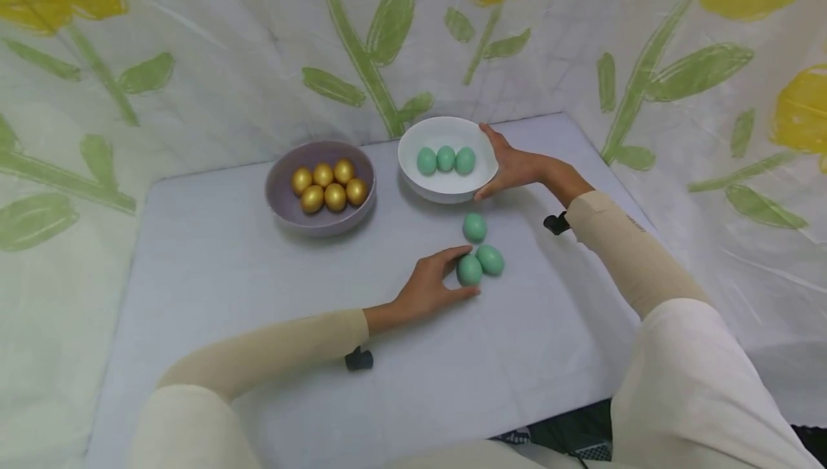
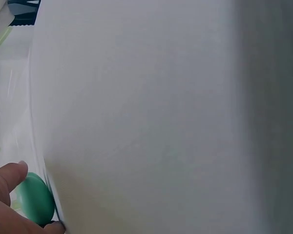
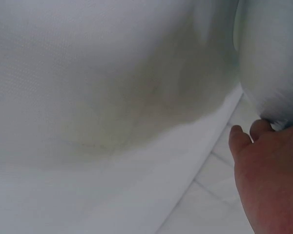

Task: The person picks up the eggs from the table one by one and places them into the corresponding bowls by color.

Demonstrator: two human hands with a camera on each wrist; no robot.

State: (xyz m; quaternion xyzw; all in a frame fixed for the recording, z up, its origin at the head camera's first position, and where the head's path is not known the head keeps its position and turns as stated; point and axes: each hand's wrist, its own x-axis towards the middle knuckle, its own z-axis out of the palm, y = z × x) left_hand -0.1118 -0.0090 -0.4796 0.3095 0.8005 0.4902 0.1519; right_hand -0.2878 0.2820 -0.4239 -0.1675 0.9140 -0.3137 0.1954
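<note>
My left hand [image 1: 426,286] reaches in over the table with thumb and fingers on either side of a green egg [image 1: 469,271], gripping it. That same egg [image 2: 36,199] shows at the lower left of the left wrist view. Beside it lies a second green egg [image 1: 490,260], and a third green egg [image 1: 474,228] sits a little farther back. My right hand [image 1: 513,166] holds the right side of a white bowl [image 1: 446,189], thumb and fingers spread along its wall. Three green eggs [image 1: 446,159] lie in this bowl. In the right wrist view the bowl [image 3: 273,58] is partly cut off.
A mauve bowl [image 1: 323,225] with several gold eggs [image 1: 335,197] stands left of the white bowl. Both bowls are near the back edge of the white-covered table [image 1: 226,275]. A flower-patterned curtain [image 1: 226,59] hangs behind and at both sides.
</note>
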